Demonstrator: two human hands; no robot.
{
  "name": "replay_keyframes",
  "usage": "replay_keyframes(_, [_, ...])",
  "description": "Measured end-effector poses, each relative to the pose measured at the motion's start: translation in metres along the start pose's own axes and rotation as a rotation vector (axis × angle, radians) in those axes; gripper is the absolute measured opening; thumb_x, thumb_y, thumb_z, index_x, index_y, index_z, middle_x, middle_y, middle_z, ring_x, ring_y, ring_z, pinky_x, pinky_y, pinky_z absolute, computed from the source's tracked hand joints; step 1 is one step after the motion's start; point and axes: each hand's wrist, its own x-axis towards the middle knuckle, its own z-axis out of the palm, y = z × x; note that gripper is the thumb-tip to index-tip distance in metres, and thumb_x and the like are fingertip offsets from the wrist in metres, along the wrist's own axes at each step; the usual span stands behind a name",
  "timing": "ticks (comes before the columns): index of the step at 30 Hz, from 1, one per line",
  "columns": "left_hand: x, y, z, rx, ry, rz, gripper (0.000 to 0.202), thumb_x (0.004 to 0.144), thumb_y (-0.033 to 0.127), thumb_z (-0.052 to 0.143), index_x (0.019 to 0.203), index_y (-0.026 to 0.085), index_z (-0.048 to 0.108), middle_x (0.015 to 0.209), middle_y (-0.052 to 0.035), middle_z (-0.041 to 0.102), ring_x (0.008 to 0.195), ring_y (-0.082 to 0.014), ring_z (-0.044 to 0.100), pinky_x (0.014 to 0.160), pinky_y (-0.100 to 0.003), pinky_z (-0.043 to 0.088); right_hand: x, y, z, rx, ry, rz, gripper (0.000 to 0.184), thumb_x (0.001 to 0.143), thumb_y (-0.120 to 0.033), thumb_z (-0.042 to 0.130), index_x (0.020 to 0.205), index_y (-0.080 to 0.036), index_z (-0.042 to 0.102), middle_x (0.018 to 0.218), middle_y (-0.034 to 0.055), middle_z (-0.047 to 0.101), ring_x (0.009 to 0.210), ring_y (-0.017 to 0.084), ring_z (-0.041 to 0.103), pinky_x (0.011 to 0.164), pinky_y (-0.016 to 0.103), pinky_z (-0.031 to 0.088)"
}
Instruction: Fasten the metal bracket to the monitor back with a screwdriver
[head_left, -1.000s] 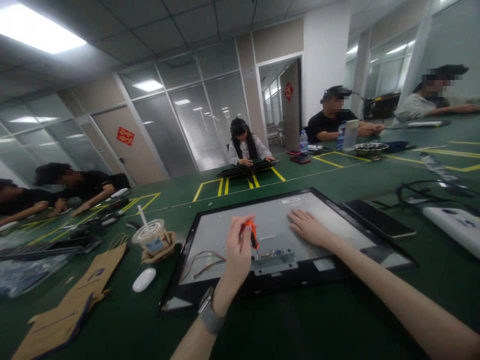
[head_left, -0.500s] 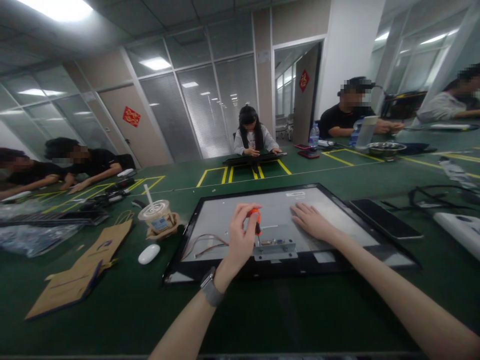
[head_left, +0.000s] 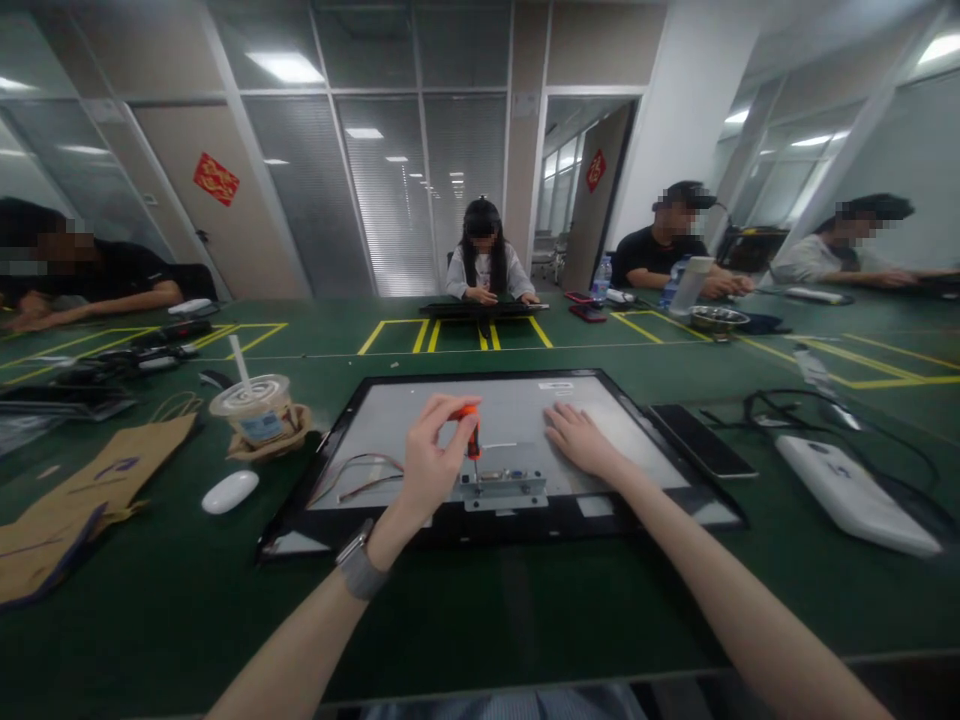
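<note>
My left hand [head_left: 435,455] is closed round the orange and black handle of a screwdriver [head_left: 472,436]. The tool stands nearly upright, and its shaft runs down to a metal bracket [head_left: 504,488] with connectors along it. That bracket sits near the front edge of a monitor panel [head_left: 390,420], which lies flat with its grey back up inside a black frame. To the left of the bracket, thin cables [head_left: 360,462] curve over the panel. My right hand [head_left: 581,438] lies flat on the panel's right half, fingers spread, holding nothing.
A cup with a straw [head_left: 259,415], a white computer mouse [head_left: 230,492] and a paper bag [head_left: 112,480] lie to the left. On the right are a black phone [head_left: 701,440], a white device [head_left: 855,495] and black cables [head_left: 795,405]. Several people sit round the green table.
The camera view has levelled and turned, so the whole scene sits further left. My left hand still grips the screwdriver at the bracket, and my right hand stays flat on the panel.
</note>
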Motion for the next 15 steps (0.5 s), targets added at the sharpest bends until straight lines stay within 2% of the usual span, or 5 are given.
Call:
replay_keyframes(4, [-0.0024, 0.0001, -0.0005, 0.032, 0.034, 0.029, 0.014, 0.091, 0.025, 0.066, 0.102, 0.022, 0.075, 0.095, -0.005, 0.06, 0.087, -0.0162, 0.061, 0.08, -0.029, 0.052, -0.0014, -0.0044, -0.0064, 0.004, -0.031, 0.01, 0.058, 0.103, -0.039, 0.026, 0.151, -0.013, 0.045, 0.159, 0.0197, 0.039, 0.147, 0.033, 0.035, 0.118, 0.052, 0.029])
replay_keyframes(8, [-0.0042, 0.0059, 0.0001, -0.012, -0.053, 0.017, 0.026, 0.1, 0.025, 0.051, 0.112, 0.022, 0.073, 0.114, -0.0098, 0.065, 0.104, -0.02, 0.064, 0.092, -0.034, 0.052, -0.0018, -0.006, -0.0081, 0.007, -0.031, 0.03, 0.057, 0.103, -0.038, 0.027, 0.152, -0.013, 0.044, 0.16, 0.0186, 0.038, 0.147, 0.032, 0.034, 0.119, 0.05, 0.028])
replay_keyframes(11, [-0.0045, 0.009, 0.0019, -0.035, -0.063, -0.017, 0.023, 0.098, 0.025, 0.055, 0.111, 0.021, 0.074, 0.106, -0.0089, 0.068, 0.096, -0.0193, 0.066, 0.087, -0.033, 0.054, -0.0016, -0.0045, -0.0064, 0.016, -0.032, 0.023, 0.057, 0.103, -0.038, 0.027, 0.152, -0.014, 0.044, 0.16, 0.018, 0.039, 0.147, 0.032, 0.034, 0.118, 0.05, 0.029])
replay_keyframes(15, [-0.004, 0.0061, 0.0035, 0.008, 0.037, 0.009, 0.011, 0.088, 0.025, 0.07, 0.097, 0.022, 0.076, 0.089, -0.0041, 0.059, 0.082, -0.0162, 0.06, 0.078, -0.029, 0.053, -0.0017, -0.0016, -0.0042, 0.042, -0.008, 0.016, 0.056, 0.102, -0.039, 0.028, 0.151, -0.018, 0.045, 0.159, 0.0154, 0.041, 0.146, 0.032, 0.036, 0.118, 0.052, 0.029])
